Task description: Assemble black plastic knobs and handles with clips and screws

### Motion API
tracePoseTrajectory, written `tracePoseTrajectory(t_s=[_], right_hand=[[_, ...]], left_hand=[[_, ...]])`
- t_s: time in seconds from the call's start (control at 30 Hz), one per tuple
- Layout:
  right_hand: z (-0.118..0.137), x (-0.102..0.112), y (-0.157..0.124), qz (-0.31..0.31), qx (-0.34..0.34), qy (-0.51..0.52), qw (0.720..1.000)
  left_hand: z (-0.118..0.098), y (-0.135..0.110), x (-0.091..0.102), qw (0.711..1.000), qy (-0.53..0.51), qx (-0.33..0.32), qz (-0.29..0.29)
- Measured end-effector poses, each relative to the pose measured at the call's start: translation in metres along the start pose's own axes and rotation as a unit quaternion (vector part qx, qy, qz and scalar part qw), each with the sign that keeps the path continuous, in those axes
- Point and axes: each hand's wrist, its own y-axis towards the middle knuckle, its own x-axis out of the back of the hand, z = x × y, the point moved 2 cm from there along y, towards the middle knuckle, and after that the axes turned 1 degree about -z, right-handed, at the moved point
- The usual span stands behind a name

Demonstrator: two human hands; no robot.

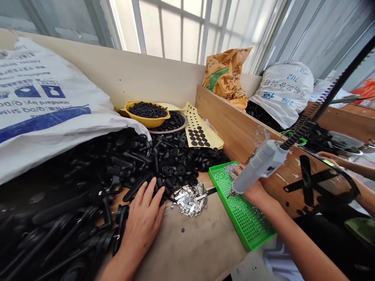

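My left hand [145, 218] lies palm down with its fingers spread, at the edge of a heap of black plastic parts [172, 160]. Its fingertips are by a long black piece [137, 187]; whether they touch it I cannot tell. Right of that hand is a small pile of flat silver metal pieces [190, 200]. My right hand [253, 193] reaches into a green perforated tray [249, 230], its fingertips at small metal screws [230, 168]. A grey electric screwdriver [258, 166] hangs in front of it and hides most of its fingers.
Behind the heap stand a yellow bowl [146, 121] of black pieces and a yellow sheet [202, 125] with black discs. A white sack [58, 97] leans at left. A wooden divider [231, 121] runs along the right. Beyond it, another person's arms [348, 166] show.
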Motion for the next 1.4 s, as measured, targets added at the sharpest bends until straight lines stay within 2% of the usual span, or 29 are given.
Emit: tracePoseTrajectory(t_s=[0.17, 0.3, 0.4, 0.53, 0.67, 0.8, 0.9, 1.0, 1.23, 1.4], right_hand=[[0.006, 0.033, -0.018, -0.022, -0.014, 0.042, 0.999], [0.009, 0.062, -0.060, -0.055, -0.053, 0.068, 0.995], [0.011, 0.077, -0.098, -0.105, -0.102, 0.117, 0.982], [0.019, 0.086, -0.130, -0.126, -0.111, 0.151, 0.974], [0.026, 0.090, -0.139, -0.162, -0.100, 0.173, 0.966], [0.031, 0.092, -0.140, -0.171, -0.099, 0.201, 0.959], [0.035, 0.094, -0.143, -0.161, -0.107, 0.233, 0.953], [0.038, 0.092, -0.148, -0.145, -0.129, 0.273, 0.942], [0.036, 0.065, -0.174, -0.061, -0.269, 0.368, 0.888], [0.034, 0.061, -0.175, -0.086, -0.285, 0.355, 0.886]], left_hand=[[-0.007, 0.005, 0.008, 0.999, -0.028, -0.014, -0.004], [-0.022, 0.008, 0.020, 0.995, -0.077, -0.055, -0.025], [-0.042, 0.009, 0.026, 0.986, -0.135, -0.093, 0.020], [-0.076, 0.014, 0.020, 0.971, -0.149, -0.154, 0.106], [-0.102, 0.029, -0.007, 0.959, -0.090, -0.212, 0.164], [-0.114, 0.046, -0.037, 0.959, -0.045, -0.238, 0.148], [-0.114, 0.051, -0.050, 0.960, -0.034, -0.239, 0.143], [-0.109, 0.050, -0.055, 0.962, -0.035, -0.233, 0.135], [-0.103, 0.050, -0.050, 0.963, -0.062, -0.227, 0.136], [-0.102, 0.062, -0.038, 0.969, -0.092, -0.185, 0.138]])
